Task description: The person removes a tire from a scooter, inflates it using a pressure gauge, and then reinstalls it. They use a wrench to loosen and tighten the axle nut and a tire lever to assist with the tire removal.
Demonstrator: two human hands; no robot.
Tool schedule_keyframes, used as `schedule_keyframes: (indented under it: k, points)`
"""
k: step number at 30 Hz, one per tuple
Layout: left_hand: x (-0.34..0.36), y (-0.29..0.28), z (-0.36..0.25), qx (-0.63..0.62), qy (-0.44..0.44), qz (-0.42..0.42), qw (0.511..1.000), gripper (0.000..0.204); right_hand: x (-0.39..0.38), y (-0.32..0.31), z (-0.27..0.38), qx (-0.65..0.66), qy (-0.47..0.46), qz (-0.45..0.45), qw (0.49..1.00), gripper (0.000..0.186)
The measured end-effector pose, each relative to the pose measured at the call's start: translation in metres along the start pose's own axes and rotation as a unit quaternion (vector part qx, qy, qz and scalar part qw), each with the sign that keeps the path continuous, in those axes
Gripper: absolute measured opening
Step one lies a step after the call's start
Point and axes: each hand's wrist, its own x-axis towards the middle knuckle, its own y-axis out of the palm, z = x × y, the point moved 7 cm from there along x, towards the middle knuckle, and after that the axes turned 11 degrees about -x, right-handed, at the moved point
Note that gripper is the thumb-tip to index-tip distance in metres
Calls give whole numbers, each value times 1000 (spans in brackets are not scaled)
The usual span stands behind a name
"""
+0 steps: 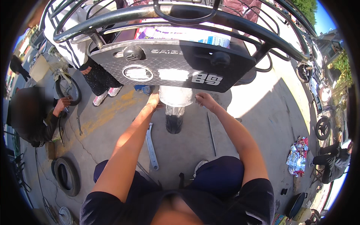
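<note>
In front of me hangs a black textured panel (120, 65) with two round knobs and pale stickers, below a black metal tube rack (112, 23). Under the panel sits a white curved cover, like a mudguard (176, 96), above a dark tyre (173, 123). My left hand (153, 100) reaches to the left side of the cover, its fingertips partly hidden. At the cover's right side, my right hand (204, 101) has its fingers curled closed; whatever they hold is too small to make out. A long flat spanner (152, 148) lies on the ground beneath my left forearm.
A thin metal rod (212, 135) lies near my right knee. Left are a loose tyre (67, 175), a crouching person (32, 116) by a small wheel (67, 89), and a standing person (99, 75). Crumpled colourful packaging (298, 156) lies right, near a seated person (332, 161).
</note>
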Motion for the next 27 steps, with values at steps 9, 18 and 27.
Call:
schedule_keyframes:
  k: [9, 18, 27]
  points:
    - [48, -87, 4, 167, 232, 27, 958, 33, 13, 26, 37, 135, -121, -63, 981, 13]
    - [-10, -14, -10, -137, 62, -19, 988, 30, -2, 10, 9, 145, -65, -53, 986, 10]
    - [-18, -10, -18, -202, 80, -27, 976, 33, 11, 20, -5, 81, 31, -25, 996, 35]
